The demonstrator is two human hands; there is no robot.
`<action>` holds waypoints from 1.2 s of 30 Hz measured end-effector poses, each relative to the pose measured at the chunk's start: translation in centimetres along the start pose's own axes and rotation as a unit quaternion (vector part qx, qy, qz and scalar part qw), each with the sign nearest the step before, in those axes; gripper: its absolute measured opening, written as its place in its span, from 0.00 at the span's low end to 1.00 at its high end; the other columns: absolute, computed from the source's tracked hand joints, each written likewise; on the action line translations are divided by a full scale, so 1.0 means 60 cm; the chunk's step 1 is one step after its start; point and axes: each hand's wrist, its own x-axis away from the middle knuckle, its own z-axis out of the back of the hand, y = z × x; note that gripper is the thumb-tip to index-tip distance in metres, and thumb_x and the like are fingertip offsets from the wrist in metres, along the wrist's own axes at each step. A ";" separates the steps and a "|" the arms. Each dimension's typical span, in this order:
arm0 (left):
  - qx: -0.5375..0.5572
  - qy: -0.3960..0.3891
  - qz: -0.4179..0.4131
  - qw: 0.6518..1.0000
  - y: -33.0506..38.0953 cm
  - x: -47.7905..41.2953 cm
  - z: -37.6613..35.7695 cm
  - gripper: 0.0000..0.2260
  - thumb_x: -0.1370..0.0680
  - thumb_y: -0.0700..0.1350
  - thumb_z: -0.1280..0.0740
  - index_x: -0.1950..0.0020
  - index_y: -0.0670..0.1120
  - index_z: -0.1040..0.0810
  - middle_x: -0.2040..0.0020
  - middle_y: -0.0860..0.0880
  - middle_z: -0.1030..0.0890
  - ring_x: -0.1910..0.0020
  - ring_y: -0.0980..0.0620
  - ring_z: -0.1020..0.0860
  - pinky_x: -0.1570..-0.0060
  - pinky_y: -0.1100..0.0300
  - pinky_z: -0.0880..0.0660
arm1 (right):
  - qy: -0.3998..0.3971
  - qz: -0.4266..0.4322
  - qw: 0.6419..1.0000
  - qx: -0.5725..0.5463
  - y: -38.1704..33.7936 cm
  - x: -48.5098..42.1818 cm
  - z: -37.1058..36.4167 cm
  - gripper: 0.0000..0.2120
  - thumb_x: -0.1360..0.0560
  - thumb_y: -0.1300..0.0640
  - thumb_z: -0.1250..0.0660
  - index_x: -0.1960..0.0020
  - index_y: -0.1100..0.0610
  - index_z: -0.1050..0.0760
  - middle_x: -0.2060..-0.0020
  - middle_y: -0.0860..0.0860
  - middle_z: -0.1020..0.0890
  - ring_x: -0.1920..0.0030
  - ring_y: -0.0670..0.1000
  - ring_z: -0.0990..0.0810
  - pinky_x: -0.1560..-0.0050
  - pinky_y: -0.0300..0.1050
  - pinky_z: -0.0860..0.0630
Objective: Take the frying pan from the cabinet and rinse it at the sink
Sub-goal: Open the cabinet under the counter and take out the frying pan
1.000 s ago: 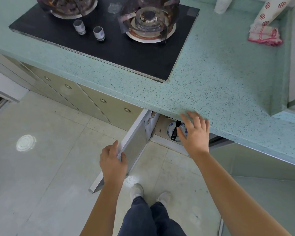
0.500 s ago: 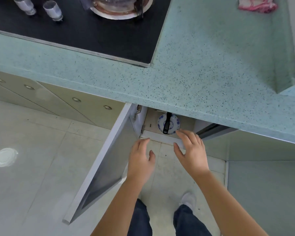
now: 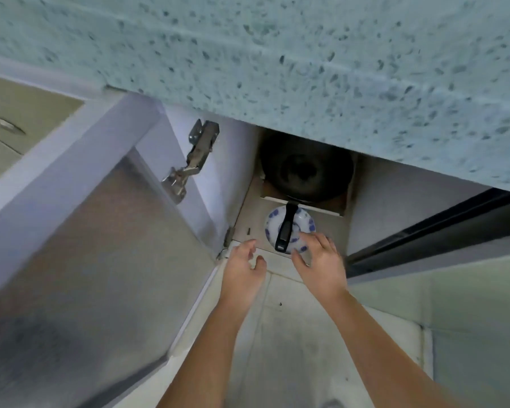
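We see the fingers [image 3: 321, 241] of our right hand [image 3: 321, 265] spread wide and holding nothing, their tips just at the near edge of a small dish, and the fingers [image 3: 248, 245] of our left hand [image 3: 243, 270] loosely curled, also empty, hovering over the front lip of the cabinet floor [image 3: 253, 228]. The largest thing in view is the speckled pale green bench [image 3: 277, 54], whose underside and front edge fill the whole top of the scene above us. Below it on the left, the cabinet door [image 3: 86, 245] stands swung wide open, its grey inner face turned toward us, with a metal hinge [image 3: 190, 161] fixed near its upper inner edge. To the right, a second door [image 3: 424, 231] shows as a dark slanted edge. Pale floor tiles [image 3: 292, 334] run beneath our two bare forearms. Inside the open cabinet, toward the back, sits the frying pan [image 3: 305, 172], dark and round, resting on a raised board, partly tucked under the bench edge. Its black handle [image 3: 286, 229] points out toward us and lies across a small white dish [image 3: 304, 223] with blue markings. Our right hand is just beside the handle's end but not gripping it; our left hand is a little further off to the left.
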 end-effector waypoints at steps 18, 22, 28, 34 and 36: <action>0.053 -0.016 -0.013 0.998 -0.107 -0.301 -0.220 0.11 0.23 0.41 0.38 0.41 0.48 0.29 0.54 0.50 0.25 0.51 0.48 0.25 0.52 0.58 0.28 | 0.052 -0.137 0.973 -0.180 0.192 -0.219 -0.269 0.19 0.25 0.50 0.35 0.36 0.56 0.27 0.40 0.53 0.22 0.41 0.54 0.24 0.46 0.44 0.27; 0.099 -0.048 0.013 0.994 -0.126 -0.316 -0.248 0.14 0.25 0.46 0.34 0.40 0.47 0.29 0.55 0.46 0.21 0.52 0.44 0.20 0.51 0.52 0.23 | 0.038 -0.198 0.931 -0.303 0.190 -0.246 -0.282 0.19 0.26 0.54 0.32 0.40 0.62 0.27 0.49 0.55 0.20 0.49 0.54 0.22 0.54 0.40 0.31; 0.152 -0.096 0.012 0.984 -0.138 -0.345 -0.269 0.09 0.27 0.39 0.34 0.47 0.43 0.27 0.65 0.44 0.19 0.66 0.49 0.20 0.65 0.59 0.24 | -0.044 -0.263 0.832 -0.486 0.194 -0.271 -0.297 0.08 0.27 0.57 0.32 0.60 0.60 0.26 0.69 0.56 0.25 0.73 0.51 0.24 0.75 0.37 0.31; 0.128 -0.171 0.021 0.977 -0.144 -0.353 -0.270 0.13 0.28 0.37 0.35 0.47 0.50 0.27 0.75 0.51 0.23 0.77 0.57 0.24 0.72 0.63 0.28 | -0.172 -0.307 0.719 -0.599 0.200 -0.277 -0.302 0.08 0.26 0.55 0.35 0.61 0.56 0.22 0.73 0.47 0.17 0.69 0.47 0.21 0.66 0.38 0.25; 0.118 -0.175 0.025 0.977 -0.143 -0.356 -0.271 0.08 0.29 0.36 0.36 0.54 0.47 0.25 0.76 0.51 0.25 0.79 0.57 0.26 0.72 0.63 0.30 | -0.188 -0.300 0.672 -0.650 0.206 -0.283 -0.311 0.10 0.25 0.56 0.35 0.63 0.58 0.22 0.72 0.48 0.16 0.65 0.47 0.19 0.54 0.43 0.24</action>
